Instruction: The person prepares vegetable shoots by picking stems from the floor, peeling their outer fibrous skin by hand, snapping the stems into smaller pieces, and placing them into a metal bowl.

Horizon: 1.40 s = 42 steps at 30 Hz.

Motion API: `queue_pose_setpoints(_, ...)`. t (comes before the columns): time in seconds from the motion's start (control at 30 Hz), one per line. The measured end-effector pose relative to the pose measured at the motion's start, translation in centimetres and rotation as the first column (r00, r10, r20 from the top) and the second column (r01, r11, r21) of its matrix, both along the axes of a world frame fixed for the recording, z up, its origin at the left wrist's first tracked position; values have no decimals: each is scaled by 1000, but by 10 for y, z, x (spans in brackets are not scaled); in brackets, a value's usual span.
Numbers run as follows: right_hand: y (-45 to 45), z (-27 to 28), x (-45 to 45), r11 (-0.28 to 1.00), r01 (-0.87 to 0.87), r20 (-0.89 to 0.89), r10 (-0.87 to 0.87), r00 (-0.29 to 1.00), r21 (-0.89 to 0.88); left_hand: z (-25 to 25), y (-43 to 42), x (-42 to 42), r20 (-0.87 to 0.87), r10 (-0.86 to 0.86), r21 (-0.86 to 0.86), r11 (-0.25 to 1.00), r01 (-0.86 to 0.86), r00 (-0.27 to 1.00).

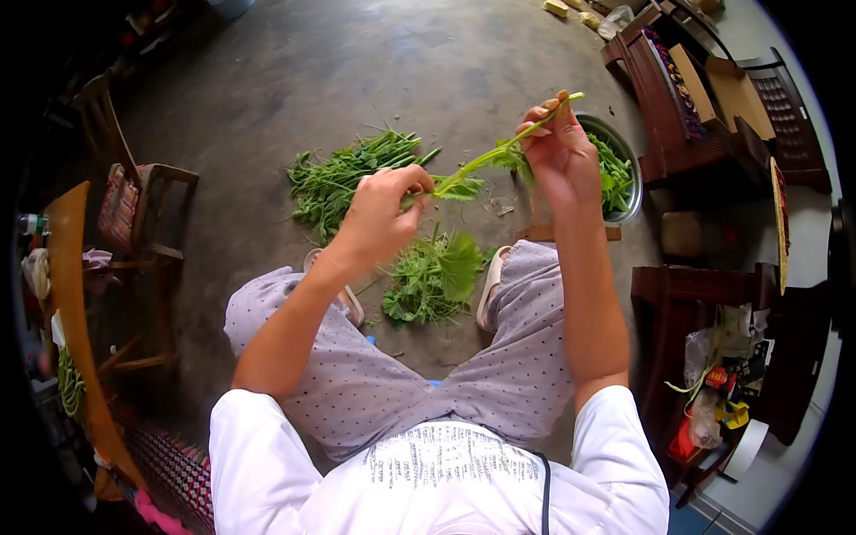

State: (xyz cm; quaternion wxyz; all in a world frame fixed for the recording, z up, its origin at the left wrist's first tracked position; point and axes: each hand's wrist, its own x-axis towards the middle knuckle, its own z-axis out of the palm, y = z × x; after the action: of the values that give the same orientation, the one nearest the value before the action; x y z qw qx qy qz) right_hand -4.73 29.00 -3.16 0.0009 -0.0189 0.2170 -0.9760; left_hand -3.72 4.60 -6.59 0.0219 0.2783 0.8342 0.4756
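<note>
A pale green leafy vine stem (481, 162) stretches at a slant between my two hands above the floor. My left hand (388, 209) is closed on its lower end, fingers curled. Higher up and to the right, my right hand (566, 156) pinches the upper part, and the cut tip sticks out past the fingers. A heap of long green stems (343, 178) lies on the floor beyond my left hand. Between my feet sits a pile of leaves and trimmings (437, 276). Cut green pieces (613, 178) fill a metal bowl (637, 198) behind my right forearm.
A low wooden stool (611, 234) shows near the bowl. A wooden chair (134, 192) and a table edge (71, 267) stand at left. Dark wooden furniture (664, 152) lines the right side, with a cardboard box (740, 94) and cluttered items (713, 401) on it.
</note>
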Motion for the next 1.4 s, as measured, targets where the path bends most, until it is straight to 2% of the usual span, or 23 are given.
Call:
queue_pose_setpoints(0.1, 13, 13, 1, 991, 22, -131, -40, 991, -131, -8, -7, -7, 16, -13, -26, 1000, 14, 1000)
queue_pose_setpoints(0.4, 46, 35, 13, 961, 48, -200, -105, 974, -271, -29, -17, -23, 202, 71, -26, 997, -67, 977)
queue_pose_setpoints(0.47, 48, 31, 14, 986, -29, -190, -3, 982, -165, -33, -20, -24, 332, 64, 84, 992, -97, 941)
queue_pose_setpoints(0.5, 42, 29, 16, 983, -33, -177, 1, 984, -178, -32, -20, -23, 319, 51, 87, 993, -83, 947)
queue_pose_setpoints(0.53, 35, 27, 17, 999, -18, -136, 21, 991, 29, -35, -20, -22, 329, 60, 73, 993, -89, 942)
queue_pose_setpoints(0.57, 29, 23, 19, 971, -11, -94, 35, 995, 238, -39, -20, -20, 358, -15, 117, 993, -29, 934)
queue_pose_setpoints(0.6, 23, 17, 21, 974, -16, -83, 36, 996, 227, -44, -19, -18, 385, -91, 162, 986, 30, 919)
queue_pose_setpoints(0.67, 8, 4, 27, 874, -211, 36, 217, 976, 439, -52, -14, -9, 472, -179, 150, 981, 121, 863)
queue_pose_setpoints(0.73, -5, -1, 37, 837, -257, 116, 230, 966, 482, -62, -10, 0, 559, -235, 33, 964, 262, 795)
queue_pose_setpoints(0.77, -9, 1, 42, 570, -432, 270, 349, 897, 699, -68, -7, 9, 553, -315, 57, 938, 342, 771)
queue_pose_setpoints(0.8, -13, -1, 46, 218, -553, 442, 403, 801, 804, -74, -5, 19, 544, -393, 82, 904, 419, 741)
queue_pose_setpoints(0.83, -11, -19, 50, -222, -352, 416, 462, 783, 909, -76, -3, 23, 588, -384, 5, 882, 472, 712)
queue_pose_setpoints(0.87, -13, -35, 63, -467, -129, 345, 413, 843, 875, -100, -6, 23, 571, -389, -51, 862, 504, 723)
queue_pose_setpoints(0.93, -12, -59, 75, -793, 2, 390, 302, 870, 609, -125, -19, 6, 678, -336, -139, 815, 563, 653)
queue_pose_setpoints(0.97, -13, -59, 76, -786, -8, 396, 303, 867, 618, -153, -30, -10, 727, -277, -172, 812, 557, 628)
queue_pose_setpoints(1.03, -15, -55, 72, -681, -17, 378, 386, 841, 732, -195, -45, -39, 680, -52, -397, 812, 427, 731)
queue_pose_setpoints(1.07, -16, -53, 70, -675, -26, 381, 384, 841, 738, -215, -48, -54, 640, 48, -507, 776, 375, 766)
queue_pose_setpoints(1.13, -15, -52, 69, -604, 67, 258, 436, 862, 794, -265, -49, -81, 517, 182, -642, 729, 238, 837)
queue_pose_setpoints(1.17, -12, -56, 71, -522, 121, 133, 422, 897, 844, -287, -47, -93, 482, 204, -640, 746, 184, 852)
queue_pose_setpoints(1.2, -13, -53, 72, -522, 90, 156, 408, 900, 848, -308, -46, -97, 456, 223, -632, 762, 137, 861)
queue_pose_setpoints(1.3, -8, -31, 57, -637, -28, 261, 276, 925, 770, -353, -16, -94, 452, 136, -552, 819, 157, 882)
queue_pose_setpoints(1.33, -5, -34, 54, -638, -49, 278, 264, 923, 768, -365, -4, -86, 279, 69, -566, 817, 106, 958)
queue_pose_setpoints(1.4, 0, -38, 54, -775, 140, 102, 255, 961, 616, -378, 21, -82, 280, 88, -548, 833, 84, 956)
